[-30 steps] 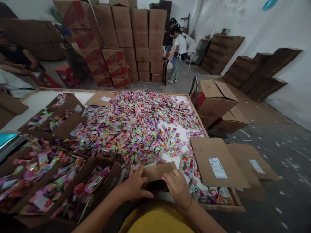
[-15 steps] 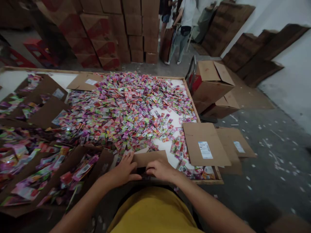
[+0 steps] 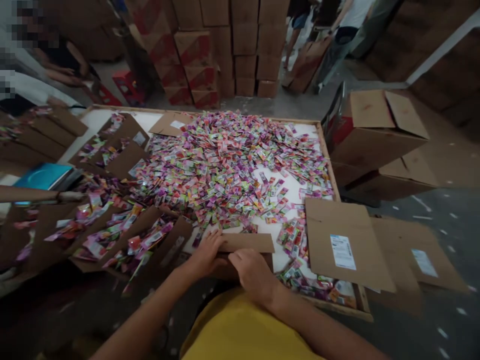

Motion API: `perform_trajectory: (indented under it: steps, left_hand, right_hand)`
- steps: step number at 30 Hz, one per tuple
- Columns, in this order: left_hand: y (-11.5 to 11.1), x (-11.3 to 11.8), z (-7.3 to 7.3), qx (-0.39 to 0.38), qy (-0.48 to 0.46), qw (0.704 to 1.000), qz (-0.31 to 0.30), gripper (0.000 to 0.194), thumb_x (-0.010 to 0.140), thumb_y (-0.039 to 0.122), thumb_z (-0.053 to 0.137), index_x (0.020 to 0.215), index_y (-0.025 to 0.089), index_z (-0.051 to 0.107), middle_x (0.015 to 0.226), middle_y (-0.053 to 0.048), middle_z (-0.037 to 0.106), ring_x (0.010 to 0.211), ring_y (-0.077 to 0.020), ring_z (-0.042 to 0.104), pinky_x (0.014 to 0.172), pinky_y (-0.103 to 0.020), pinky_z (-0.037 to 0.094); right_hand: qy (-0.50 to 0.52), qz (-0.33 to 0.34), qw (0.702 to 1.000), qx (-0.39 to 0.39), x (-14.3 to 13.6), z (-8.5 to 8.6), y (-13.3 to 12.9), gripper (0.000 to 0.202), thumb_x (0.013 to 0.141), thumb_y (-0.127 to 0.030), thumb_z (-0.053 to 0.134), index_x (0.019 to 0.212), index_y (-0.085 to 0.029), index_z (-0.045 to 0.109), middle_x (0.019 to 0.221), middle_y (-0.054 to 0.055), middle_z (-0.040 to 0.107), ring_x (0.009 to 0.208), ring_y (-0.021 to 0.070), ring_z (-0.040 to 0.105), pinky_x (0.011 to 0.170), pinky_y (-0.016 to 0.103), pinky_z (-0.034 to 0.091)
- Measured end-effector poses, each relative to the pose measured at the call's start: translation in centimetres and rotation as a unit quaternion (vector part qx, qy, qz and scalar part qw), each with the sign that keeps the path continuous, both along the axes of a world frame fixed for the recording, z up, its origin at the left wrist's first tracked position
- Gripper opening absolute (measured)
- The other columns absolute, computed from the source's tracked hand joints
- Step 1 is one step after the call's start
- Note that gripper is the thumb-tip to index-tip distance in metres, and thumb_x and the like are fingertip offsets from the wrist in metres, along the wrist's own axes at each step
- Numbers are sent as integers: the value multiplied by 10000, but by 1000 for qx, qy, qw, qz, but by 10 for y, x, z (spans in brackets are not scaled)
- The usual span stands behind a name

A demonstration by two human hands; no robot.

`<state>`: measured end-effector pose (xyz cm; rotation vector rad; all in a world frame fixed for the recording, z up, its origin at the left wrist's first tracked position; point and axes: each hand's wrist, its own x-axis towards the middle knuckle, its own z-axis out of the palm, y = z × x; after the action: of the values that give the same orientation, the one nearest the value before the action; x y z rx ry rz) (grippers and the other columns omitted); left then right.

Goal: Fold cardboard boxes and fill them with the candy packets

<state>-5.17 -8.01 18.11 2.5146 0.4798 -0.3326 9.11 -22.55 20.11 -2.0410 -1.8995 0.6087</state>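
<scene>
Carton (image 3: 249,243), just nearside of the packet pile (image 3: 213,175), is touched by left hand (image 3: 207,253) and right hand (image 3: 255,277), closer together than a second ago; grip cannot be told, right fingertips being partly hidden.

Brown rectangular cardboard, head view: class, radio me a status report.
Left grip on the cardboard's left end. Right grip at its near edge. Heap of small multicoloured packets just beyond.

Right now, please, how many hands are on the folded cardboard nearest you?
2: left hand at the left of the cardboard, right hand at its near side; none seems hidden.
</scene>
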Motion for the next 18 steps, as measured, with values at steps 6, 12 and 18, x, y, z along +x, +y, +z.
perform_trajectory:
  steps: [6, 12, 18]
  left_hand:
    - [-43, 12, -30, 113, -28, 987, 110, 281, 850, 240, 599, 1128, 225, 636, 1439, -159, 417, 1417, -366, 310, 1200, -600, 136]
    - [-47, 18, -30, 66, 15, 997, 37, 760, 669, 616, 725, 1298, 230, 547, 1608, -223, 113, 1464, -506, 27, 1118, -731, -28]
    - [-20, 41, -2, 33, 89, 995, -31, 1304, 449, 384, 885, 1525, 409, 151, 1636, -188, 31, 1460, -516, -4, 1087, -761, -38]
  right_hand:
    - [-58, -58, 996, 43, 29, -50, -11, 162, 921, -98, 488, 847, -182, 606, 887, 59, 605, 882, 224, 488, 803, 355, 337]
    - [-73, -18, 996, 51, 35, -81, -11, 206, 896, -60, 453, 948, -184, 610, 965, 74, 598, 924, 244, 487, 855, 390, 353]
    - [252, -57, 966, 33, 106, -76, 27, 114, 859, -176, 546, 833, -187, 657, 878, 44, 664, 860, 201, 591, 811, 344, 446]
